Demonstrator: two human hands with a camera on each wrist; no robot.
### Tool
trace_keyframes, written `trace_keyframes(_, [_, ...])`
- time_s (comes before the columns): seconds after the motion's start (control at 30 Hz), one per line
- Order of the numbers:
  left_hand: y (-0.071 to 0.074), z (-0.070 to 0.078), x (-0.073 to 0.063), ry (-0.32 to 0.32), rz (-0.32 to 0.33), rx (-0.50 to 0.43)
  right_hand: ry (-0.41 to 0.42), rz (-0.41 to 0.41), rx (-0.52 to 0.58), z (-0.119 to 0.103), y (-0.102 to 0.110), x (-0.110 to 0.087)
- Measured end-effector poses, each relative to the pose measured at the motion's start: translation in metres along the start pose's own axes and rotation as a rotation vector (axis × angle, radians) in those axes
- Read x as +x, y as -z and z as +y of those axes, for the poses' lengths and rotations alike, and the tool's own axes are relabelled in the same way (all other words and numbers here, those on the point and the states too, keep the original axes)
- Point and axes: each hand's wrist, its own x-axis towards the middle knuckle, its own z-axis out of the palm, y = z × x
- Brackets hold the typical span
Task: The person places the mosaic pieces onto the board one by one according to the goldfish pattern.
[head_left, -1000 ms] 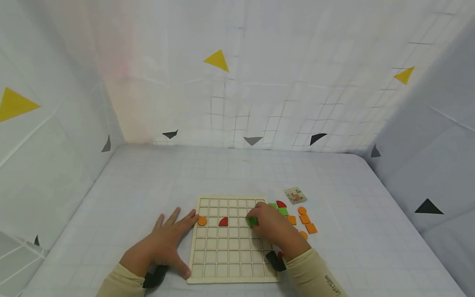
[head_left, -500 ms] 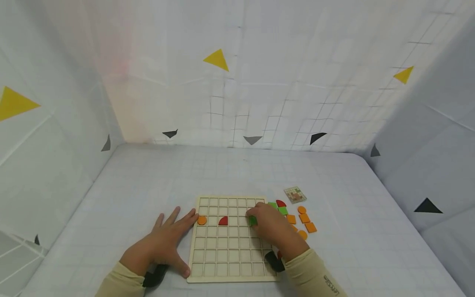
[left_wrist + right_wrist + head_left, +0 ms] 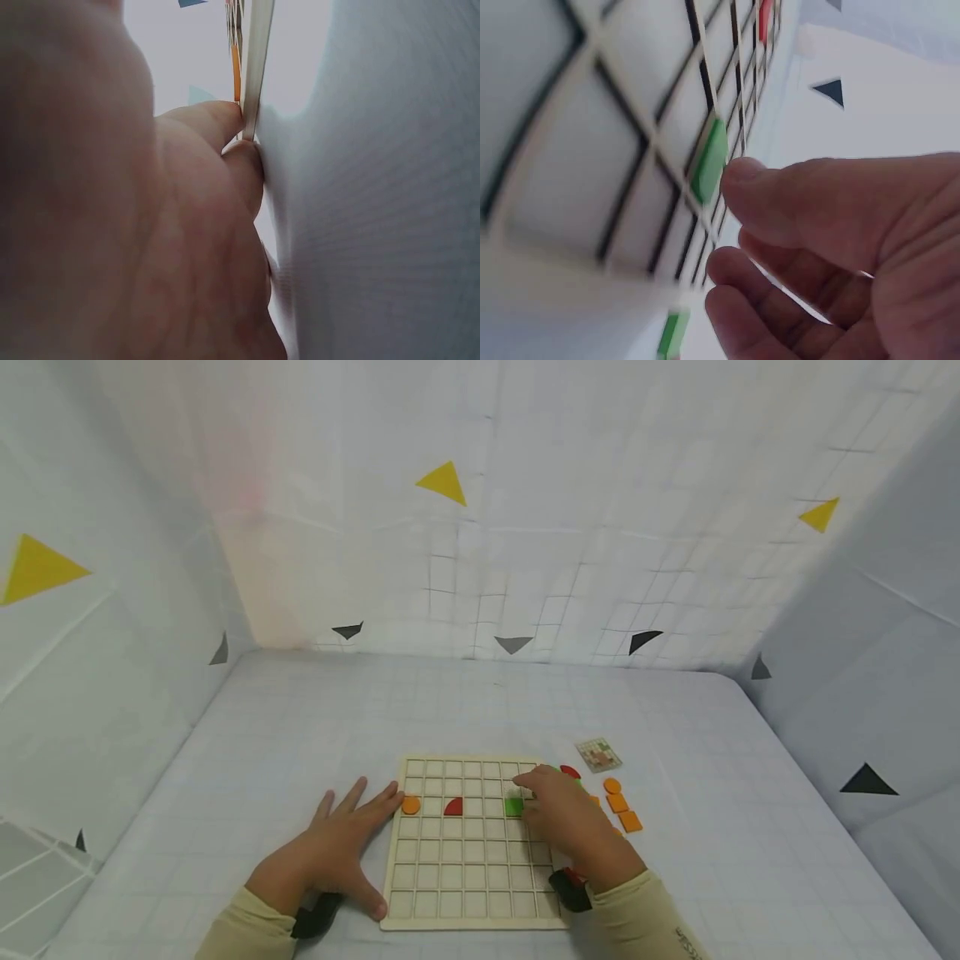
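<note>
A pale wooden grid board (image 3: 451,878) lies flat before me. My left hand (image 3: 326,852) spreads its straight fingers beside it, fingertips and thumb at the board's left edge. In one row sit an orange disc (image 3: 411,806), a red quarter-circle (image 3: 453,807) and a green square tile (image 3: 513,807). My right hand (image 3: 566,818) hovers over the board's right side, close to the green tile, with nothing held. In the right wrist view, the thumb is right beside the green tile (image 3: 711,161) in its cell, and the other fingers are loosely bent.
Right of the board lie loose pieces, among them an orange disc (image 3: 612,786), an orange square (image 3: 630,821) and a red quarter-circle (image 3: 570,772). Others are partly behind my right hand. A small patterned card (image 3: 598,755) lies farther back. White cloth walls (image 3: 375,568) surround the table.
My right hand has let go of the green square tile and drawn slightly right, leaving the tile in a cell of the board. The left hand keeps its place.
</note>
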Motion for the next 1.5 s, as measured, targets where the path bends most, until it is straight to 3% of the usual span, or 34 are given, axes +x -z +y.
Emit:
trace_keyframes(0.23, [0.004, 0.001, -0.003, 0.015, -0.005, -0.004, -0.006, 0.054, 0.136, 0.028, 0.011, -0.005])
trace_keyframes(0.47, [0.004, -0.001, -0.003, 0.013, 0.003, 0.009, -0.055, 0.101, 0.168, 0.045, 0.017, -0.002])
trace_keyframes(0.73, [-0.002, -0.003, -0.002, -0.015, 0.015, -0.014, -0.105, 0.037, 0.208, 0.065, 0.02, 0.012])
trace_keyframes(1.03, [-0.003, -0.003, -0.001, -0.028, 0.027, -0.022, -0.09, 0.01, 0.168, 0.075, 0.016, 0.028])
trace_keyframes(1.5, [-0.001, 0.001, -0.001, -0.029, 0.036, -0.012, -0.062, 0.023, 0.066, 0.072, 0.01, 0.038])
